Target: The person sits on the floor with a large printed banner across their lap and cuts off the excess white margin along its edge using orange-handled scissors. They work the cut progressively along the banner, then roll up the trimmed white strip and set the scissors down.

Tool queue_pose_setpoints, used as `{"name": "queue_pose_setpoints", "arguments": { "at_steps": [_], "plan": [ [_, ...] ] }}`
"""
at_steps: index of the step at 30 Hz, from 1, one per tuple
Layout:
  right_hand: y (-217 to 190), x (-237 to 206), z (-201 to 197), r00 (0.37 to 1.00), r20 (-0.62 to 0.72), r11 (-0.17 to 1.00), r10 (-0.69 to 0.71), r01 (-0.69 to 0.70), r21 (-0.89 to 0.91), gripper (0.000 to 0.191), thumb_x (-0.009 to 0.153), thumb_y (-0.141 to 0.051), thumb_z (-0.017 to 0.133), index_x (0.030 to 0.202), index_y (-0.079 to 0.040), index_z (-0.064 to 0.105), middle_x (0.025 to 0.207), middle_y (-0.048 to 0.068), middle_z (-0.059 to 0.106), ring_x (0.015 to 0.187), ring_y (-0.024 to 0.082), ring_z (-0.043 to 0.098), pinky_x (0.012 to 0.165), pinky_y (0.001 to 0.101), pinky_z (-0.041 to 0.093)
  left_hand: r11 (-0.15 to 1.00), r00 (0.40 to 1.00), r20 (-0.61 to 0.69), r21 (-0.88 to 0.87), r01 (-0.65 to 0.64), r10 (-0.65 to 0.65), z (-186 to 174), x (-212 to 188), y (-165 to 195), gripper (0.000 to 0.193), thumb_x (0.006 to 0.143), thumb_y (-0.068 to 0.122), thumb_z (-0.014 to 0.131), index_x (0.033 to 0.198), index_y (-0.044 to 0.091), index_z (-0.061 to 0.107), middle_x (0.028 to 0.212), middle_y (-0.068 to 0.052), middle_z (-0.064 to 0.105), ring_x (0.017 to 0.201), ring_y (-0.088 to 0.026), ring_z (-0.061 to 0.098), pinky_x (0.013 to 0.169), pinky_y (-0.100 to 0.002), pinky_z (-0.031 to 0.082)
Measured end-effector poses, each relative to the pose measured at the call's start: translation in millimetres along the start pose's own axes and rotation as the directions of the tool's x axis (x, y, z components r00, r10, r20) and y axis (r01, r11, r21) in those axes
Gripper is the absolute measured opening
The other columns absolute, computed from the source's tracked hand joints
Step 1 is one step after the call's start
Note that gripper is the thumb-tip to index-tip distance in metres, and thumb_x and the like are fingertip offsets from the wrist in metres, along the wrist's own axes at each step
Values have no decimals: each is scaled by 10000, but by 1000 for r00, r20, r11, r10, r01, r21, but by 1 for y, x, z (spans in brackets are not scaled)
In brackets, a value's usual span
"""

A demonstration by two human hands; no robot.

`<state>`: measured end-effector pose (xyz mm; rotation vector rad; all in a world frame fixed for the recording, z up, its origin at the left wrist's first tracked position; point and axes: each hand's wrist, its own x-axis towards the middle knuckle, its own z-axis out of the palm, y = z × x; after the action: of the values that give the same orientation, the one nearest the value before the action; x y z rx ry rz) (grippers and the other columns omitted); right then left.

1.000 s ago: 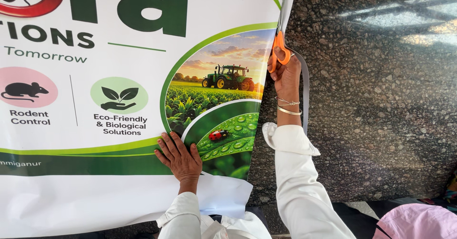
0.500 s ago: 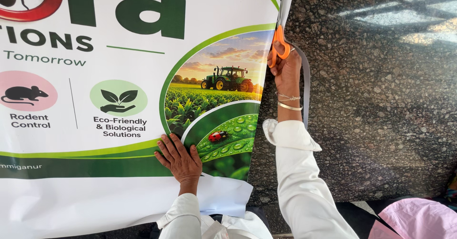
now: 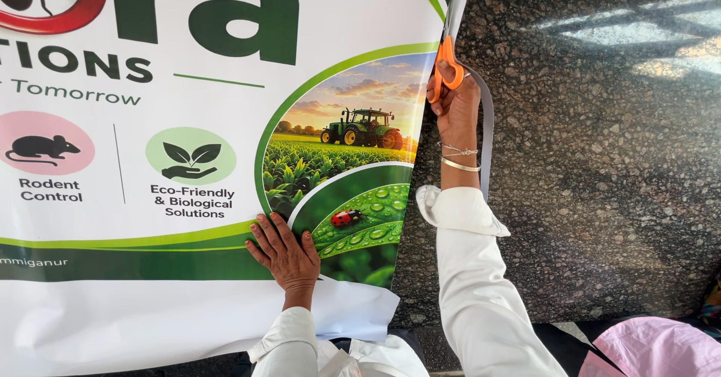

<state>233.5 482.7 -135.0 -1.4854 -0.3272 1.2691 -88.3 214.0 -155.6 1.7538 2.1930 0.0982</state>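
Note:
A large printed banner (image 3: pixel 188 159) lies flat on a dark speckled stone floor (image 3: pixel 601 159); it shows green lettering, round pictograms and a farm picture with a tractor. My left hand (image 3: pixel 284 253) presses flat on the banner near its lower edge, fingers spread. My right hand (image 3: pixel 455 107) grips orange-handled scissors (image 3: pixel 444 65) at the banner's right edge, blades pointing away from me along that edge. A narrow cut-off strip (image 3: pixel 487 133) of white banner trails beside my right wrist. Both arms wear white sleeves, and bangles circle the right wrist.
Pink cloth (image 3: pixel 653 347) lies at the lower right corner. The banner's white lower margin (image 3: pixel 150 324) curls up near my body. Stone floor stretches to the right of the banner.
My right hand and the scissors have moved slightly farther along the banner's right edge. The left hand stays pressed in the same spot.

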Motion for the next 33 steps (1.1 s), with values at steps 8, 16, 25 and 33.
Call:
{"name": "queue_pose_setpoints", "arguments": {
  "at_steps": [8, 16, 25, 33],
  "plan": [
    [-3, 3, 6, 999, -32, 999, 2, -3, -32, 305, 865, -254, 831, 1001, -39, 662, 692, 83, 680, 530, 110, 647, 365, 197, 380, 1000, 1000, -14, 1, -6, 6, 1, 0, -1, 710, 1082, 458, 318, 1625, 8, 237, 1702, -226, 166, 1577, -434, 132, 1265, -619, 49],
    [-8, 1, 13, 998, -54, 1000, 13, -14, -3, 254, 873, -225, 811, 979, -43, 669, 676, 72, 678, 502, 106, 628, 346, 200, 362, 1000, 1000, -21, -3, -10, 10, -1, -1, -1, 722, 1062, 448, 338, 1616, -5, 246, 1696, -236, 171, 1565, -444, 144, 1255, -621, 51],
    [-14, -7, 22, 999, 26, 999, -19, 18, 27, 241, 912, -229, 783, 992, -38, 661, 675, 44, 656, 508, 78, 597, 360, 197, 340, 998, 986, -161, -9, -54, 52, -12, -1, -3, 707, 1041, 443, 361, 1582, -6, 289, 1669, -230, 232, 1538, -433, 203, 1249, -610, 80],
    [-6, 1, 30, 1000, 14, 998, 10, -11, 54, 257, 891, -229, 793, 982, -25, 666, 669, 54, 670, 496, 78, 602, 347, 194, 332, 996, 966, -245, 23, -83, 86, -11, 6, -13, 708, 1042, 454, 338, 1582, 0, 283, 1660, -215, 243, 1532, -401, 215, 1238, -594, 81]
  ]
}}
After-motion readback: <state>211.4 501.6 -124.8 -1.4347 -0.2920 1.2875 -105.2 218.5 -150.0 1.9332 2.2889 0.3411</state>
